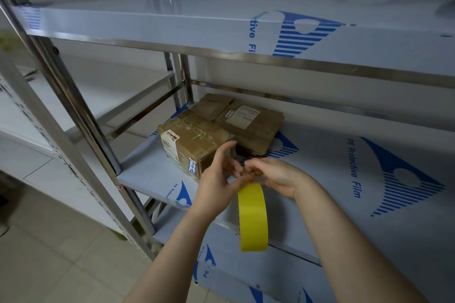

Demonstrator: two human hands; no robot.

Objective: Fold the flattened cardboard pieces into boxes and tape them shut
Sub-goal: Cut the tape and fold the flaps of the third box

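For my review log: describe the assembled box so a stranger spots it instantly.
Find the steel rack's middle shelf, left end. The assembled box stands beyond the yellow tape roll; unlike the flattened cardboard behind it, it is folded up and taped.

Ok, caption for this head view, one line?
Yellow tape roll held by left hand and right hand before a closed cardboard box and flattened cardboard stack on a shelf.

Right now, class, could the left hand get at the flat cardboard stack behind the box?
Probably yes, once freed. The left hand, with the right hand, holds the tape. The box stands before part of the stack, but the stack's top lies open under the shelf above.
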